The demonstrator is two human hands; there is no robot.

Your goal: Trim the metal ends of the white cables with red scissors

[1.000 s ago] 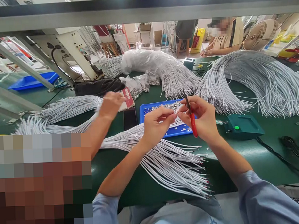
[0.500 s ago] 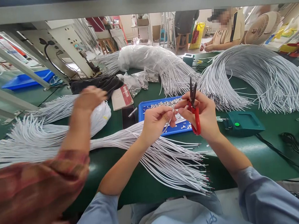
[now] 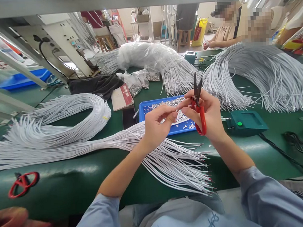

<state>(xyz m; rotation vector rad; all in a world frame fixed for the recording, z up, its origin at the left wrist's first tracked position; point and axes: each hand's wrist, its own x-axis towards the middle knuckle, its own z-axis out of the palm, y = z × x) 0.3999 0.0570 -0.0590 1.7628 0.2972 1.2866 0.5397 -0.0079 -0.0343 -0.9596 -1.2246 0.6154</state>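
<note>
Right hand is closed around the red loop handle of a pair of black-bladed thread snips, whose blades point up and stand slightly parted. Left hand pinches the tip of one thin white wire between thumb and forefinger, just beside the right hand's fingertips. Both are raised over the green table. On it a long bundle of white wires fans toward the person, and a looped coil of white wires lies to the left. Behind the hands a shallow blue plastic tray holds a scatter of small silver metal terminals. A small green box sits just right of the tray.
</note>
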